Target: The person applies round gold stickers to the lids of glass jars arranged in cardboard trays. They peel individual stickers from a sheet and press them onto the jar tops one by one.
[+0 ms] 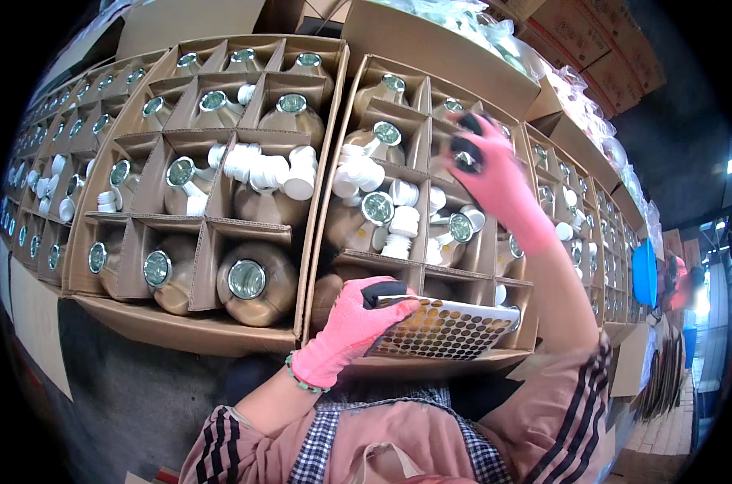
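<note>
Head view, looking down on rows of open cardboard cartons. The left hand [346, 331], in a pink glove with dark fingertips, lay at lower centre of the frame, its fingers closed over the left end of a flat sticker sheet [447, 329] covered in rows of small round gold labels. The sheet rested just above the near edge of the centre carton [346, 181]. A green bead bracelet [301, 379] circled the left wrist.

The right hand [495, 173], gloved alike, reached to upper right of centre, over the far cells of the same carton. Its dark fingertips were curled around a small dark item that could not be identified; how tightly they were closed could not be told.

Each carton was split by cardboard dividers into cells, each cell holding a brown bottle with a foil-sealed mouth; one such bottle [253, 282] stood at lower left of centre. Loose white caps [273, 171] were piled in several middle cells.

More cartons of the same kind ran off to the far left and far right of the frame. A blue round object [644, 273] showed at the right edge. Striped pink sleeves and a checked garment filled the lower edge.
</note>
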The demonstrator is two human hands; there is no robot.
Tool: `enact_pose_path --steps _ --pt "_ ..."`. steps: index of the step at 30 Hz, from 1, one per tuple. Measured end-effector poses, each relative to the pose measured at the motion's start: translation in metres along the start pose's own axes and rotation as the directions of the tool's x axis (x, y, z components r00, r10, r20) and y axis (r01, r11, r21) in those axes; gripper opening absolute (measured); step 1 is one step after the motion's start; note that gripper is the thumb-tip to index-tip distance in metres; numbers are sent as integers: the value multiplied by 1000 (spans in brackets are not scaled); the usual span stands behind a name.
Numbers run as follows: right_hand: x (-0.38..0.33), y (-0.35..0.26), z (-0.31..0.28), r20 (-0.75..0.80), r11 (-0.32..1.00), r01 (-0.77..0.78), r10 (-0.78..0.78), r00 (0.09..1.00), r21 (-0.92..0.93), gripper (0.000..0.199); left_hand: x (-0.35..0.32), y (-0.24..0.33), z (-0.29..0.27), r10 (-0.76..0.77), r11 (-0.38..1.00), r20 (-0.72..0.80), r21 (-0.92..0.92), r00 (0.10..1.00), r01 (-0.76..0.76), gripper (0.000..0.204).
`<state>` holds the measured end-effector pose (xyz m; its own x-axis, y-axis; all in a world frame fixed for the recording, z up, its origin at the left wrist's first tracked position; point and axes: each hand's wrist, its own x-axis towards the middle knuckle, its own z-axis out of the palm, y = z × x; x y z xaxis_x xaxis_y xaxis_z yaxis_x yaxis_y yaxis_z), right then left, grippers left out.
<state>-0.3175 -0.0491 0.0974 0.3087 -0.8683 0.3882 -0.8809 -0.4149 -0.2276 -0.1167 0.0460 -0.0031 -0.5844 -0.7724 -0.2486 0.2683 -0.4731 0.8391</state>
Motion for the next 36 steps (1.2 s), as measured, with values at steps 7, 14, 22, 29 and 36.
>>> enact_pose_path --steps 7,14,22,29,36 --pt "60 69 106 502 892 254 -36 864 -374 25 8 -9 2 97 994 17 42 995 -98 19" --pt "76 52 122 707 742 512 -73 703 -433 30 8 -3 -6 45 998 13 -37 999 -45 20" --pt "69 55 112 520 663 545 -266 812 -513 25 10 0 -2 54 995 22 -90 998 -52 19" --pt "18 -37 -28 227 957 -208 161 960 202 28 4 0 -5 94 996 -74 15 993 -94 17" --pt "-84 -92 -32 355 998 -45 58 933 -44 26 1 -2 -1 343 931 35 125 939 -344 14"
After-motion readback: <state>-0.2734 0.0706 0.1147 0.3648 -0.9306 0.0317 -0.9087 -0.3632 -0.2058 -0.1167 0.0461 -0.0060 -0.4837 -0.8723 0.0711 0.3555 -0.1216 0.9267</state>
